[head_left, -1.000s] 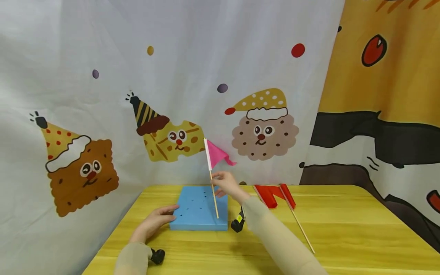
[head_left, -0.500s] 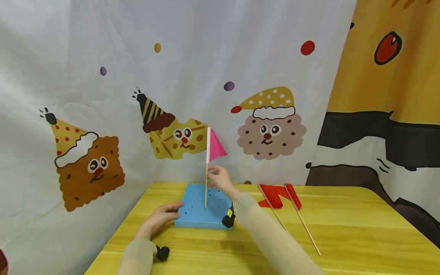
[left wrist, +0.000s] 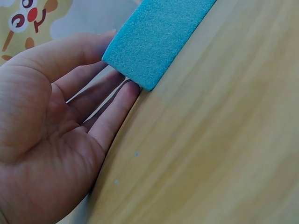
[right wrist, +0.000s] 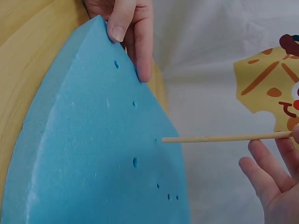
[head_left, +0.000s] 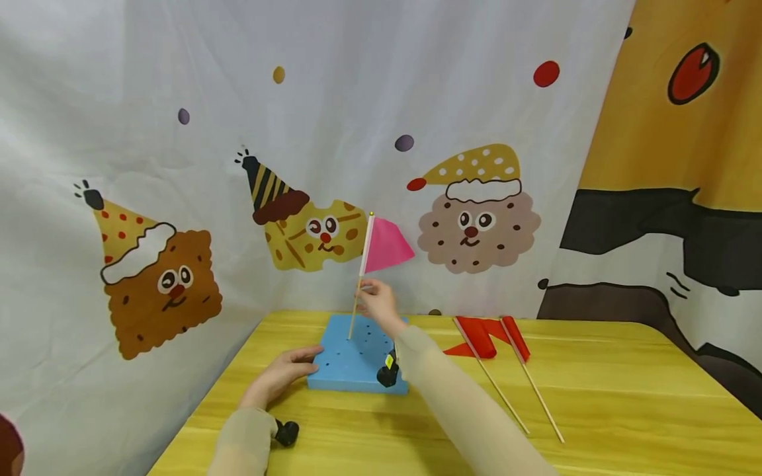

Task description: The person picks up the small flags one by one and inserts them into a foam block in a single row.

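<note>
In the head view my right hand (head_left: 379, 305) pinches the wooden stick of a pink triangular flag (head_left: 387, 246). The flag leans slightly right, its fabric spread out to the right. Below it lies a light blue foam block (head_left: 357, 382) with several small holes in its top. In the right wrist view the lower tip of the stick (right wrist: 201, 138) is right by a small hole near the block's far edge. My left hand (head_left: 286, 371) rests against the block's left side, its extended fingers (left wrist: 124, 95) touching the foam near a corner.
Two red flags on sticks, one (head_left: 476, 337) beside the other (head_left: 515, 338), lie on the wooden table (head_left: 625, 396) right of the block. A white curtain (head_left: 333, 99) printed with cartoon figures hangs behind the table.
My right hand has carried the pink flag away from the block's near edge toward its back left, and the fabric has spread out. My left hand has stayed at the block's side.
</note>
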Motion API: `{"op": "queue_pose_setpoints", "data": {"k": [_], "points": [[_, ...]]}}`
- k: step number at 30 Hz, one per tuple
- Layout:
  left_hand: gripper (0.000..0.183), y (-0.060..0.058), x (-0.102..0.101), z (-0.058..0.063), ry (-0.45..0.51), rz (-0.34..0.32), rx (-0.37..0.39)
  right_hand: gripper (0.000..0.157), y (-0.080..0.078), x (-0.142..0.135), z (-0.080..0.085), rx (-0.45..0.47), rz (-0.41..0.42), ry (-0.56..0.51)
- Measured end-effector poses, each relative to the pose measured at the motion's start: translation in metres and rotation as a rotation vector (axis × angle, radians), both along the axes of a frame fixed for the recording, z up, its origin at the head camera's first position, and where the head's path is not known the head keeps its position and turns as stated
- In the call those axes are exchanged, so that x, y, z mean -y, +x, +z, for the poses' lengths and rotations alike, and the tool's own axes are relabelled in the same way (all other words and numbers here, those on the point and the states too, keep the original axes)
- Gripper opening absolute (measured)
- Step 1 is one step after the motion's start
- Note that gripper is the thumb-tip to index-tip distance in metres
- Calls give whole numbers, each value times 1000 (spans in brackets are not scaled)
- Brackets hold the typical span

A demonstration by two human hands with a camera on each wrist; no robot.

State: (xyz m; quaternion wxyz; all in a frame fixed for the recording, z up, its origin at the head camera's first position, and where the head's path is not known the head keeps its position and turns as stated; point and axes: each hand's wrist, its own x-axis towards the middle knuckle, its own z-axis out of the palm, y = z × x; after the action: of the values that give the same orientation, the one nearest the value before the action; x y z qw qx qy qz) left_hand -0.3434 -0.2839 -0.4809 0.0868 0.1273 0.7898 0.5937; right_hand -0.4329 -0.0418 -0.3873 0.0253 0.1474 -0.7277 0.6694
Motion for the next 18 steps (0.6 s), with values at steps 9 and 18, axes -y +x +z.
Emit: {"op": "queue_pose_setpoints", "data": {"k": [9, 18], "points": [[55, -1, -2, 1, 21, -15, 2, 25, -2, 3, 0, -21, 42, 30], [53, 0, -1, 2, 25, -5, -4, 18, -3, 8, 0, -9, 46, 59]]}}
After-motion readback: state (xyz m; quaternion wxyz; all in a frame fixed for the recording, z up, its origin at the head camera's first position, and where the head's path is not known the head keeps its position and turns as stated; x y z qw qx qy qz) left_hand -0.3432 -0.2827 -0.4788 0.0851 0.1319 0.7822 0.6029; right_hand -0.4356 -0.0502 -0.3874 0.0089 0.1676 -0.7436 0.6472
